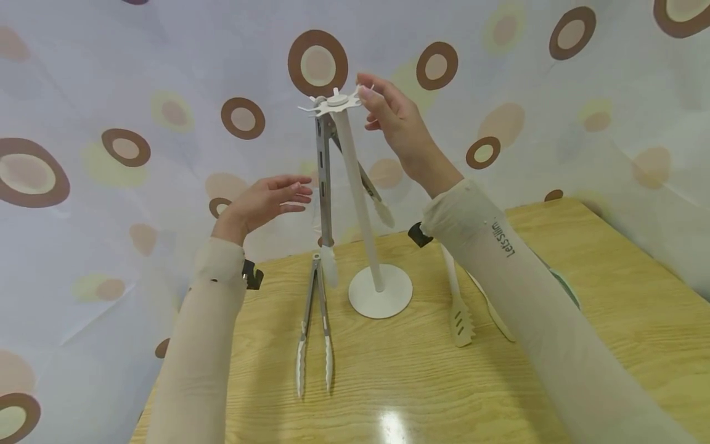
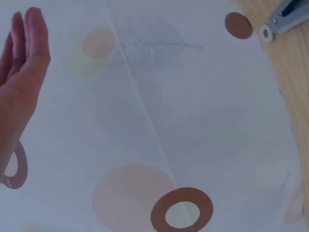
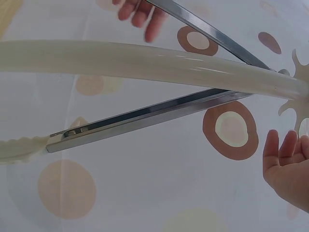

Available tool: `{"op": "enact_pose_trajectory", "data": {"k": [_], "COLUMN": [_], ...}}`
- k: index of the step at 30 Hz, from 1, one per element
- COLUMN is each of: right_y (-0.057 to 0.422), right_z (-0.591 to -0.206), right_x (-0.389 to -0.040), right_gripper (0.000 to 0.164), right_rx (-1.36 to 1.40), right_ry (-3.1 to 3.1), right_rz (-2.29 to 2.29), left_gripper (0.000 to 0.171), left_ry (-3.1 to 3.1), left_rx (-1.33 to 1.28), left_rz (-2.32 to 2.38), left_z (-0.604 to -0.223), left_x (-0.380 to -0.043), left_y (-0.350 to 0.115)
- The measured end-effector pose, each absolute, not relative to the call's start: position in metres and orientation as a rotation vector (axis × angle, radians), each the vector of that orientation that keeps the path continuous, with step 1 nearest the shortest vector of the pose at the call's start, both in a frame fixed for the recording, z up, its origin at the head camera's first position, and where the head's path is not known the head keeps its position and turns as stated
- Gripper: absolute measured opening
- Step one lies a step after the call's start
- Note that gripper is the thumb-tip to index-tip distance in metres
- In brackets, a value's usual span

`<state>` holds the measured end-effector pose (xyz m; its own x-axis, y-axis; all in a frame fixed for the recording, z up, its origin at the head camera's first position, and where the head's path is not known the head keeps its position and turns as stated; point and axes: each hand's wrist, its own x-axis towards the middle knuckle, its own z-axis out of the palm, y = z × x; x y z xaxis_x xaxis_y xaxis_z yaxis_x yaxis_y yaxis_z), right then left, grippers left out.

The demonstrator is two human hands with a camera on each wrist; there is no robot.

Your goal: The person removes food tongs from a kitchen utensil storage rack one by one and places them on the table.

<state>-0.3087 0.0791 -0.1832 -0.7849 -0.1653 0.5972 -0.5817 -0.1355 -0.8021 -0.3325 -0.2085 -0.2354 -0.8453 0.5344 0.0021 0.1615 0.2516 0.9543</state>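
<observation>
A white utensil stand [image 1: 357, 179] with a round base and a hooked top stands upright on the table. Metal tongs with pale scalloped tips [image 1: 325, 185] hang from its top, their arms spread on either side of the pole. At the stand's top, my right hand [image 1: 396, 117] pinches one hook between thumb and fingers; the contact is partly hidden in the right wrist view. My left hand [image 1: 266, 200], fingers extended, is just left of the hanging tongs, apart from them and holding nothing. A second pair of tongs [image 1: 308, 308] lies spread on the table below.
Right of the stand's base, a pale slotted turner [image 1: 460, 320] lies on the wooden table [image 1: 388, 370]. Beside it, another pale utensil [image 1: 501, 320] and a greenish thing [image 1: 567, 290] are partly covered by my right sleeve. A patterned cloth [image 1: 360, 37] hangs behind the table.
</observation>
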Motion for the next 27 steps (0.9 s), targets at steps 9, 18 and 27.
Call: {"op": "enact_pose_trajectory", "data": {"k": [9,18,27], "right_y": [0.076,0.073,0.085], "right_z": [-0.184,-0.186,-0.189], "right_x": [-0.313,-0.317,-0.318], "right_gripper": [0.045,0.044,0.044], "right_rx": [0.849,0.84,0.836], "right_ry": [-1.79,-1.764,-1.755], "right_rz": [2.039,2.071,2.083], "left_gripper": [0.046,0.074,0.063], "left_ry": [1.929,1.941,1.864], "left_rx": [1.02,0.997,0.925], "left_rz": [1.901,1.89,1.864], "left_z": [-0.217,-0.222,-0.234], "left_x": [-0.336,-0.343,-0.351], "left_y": [-0.173,-0.149,-0.134]}}
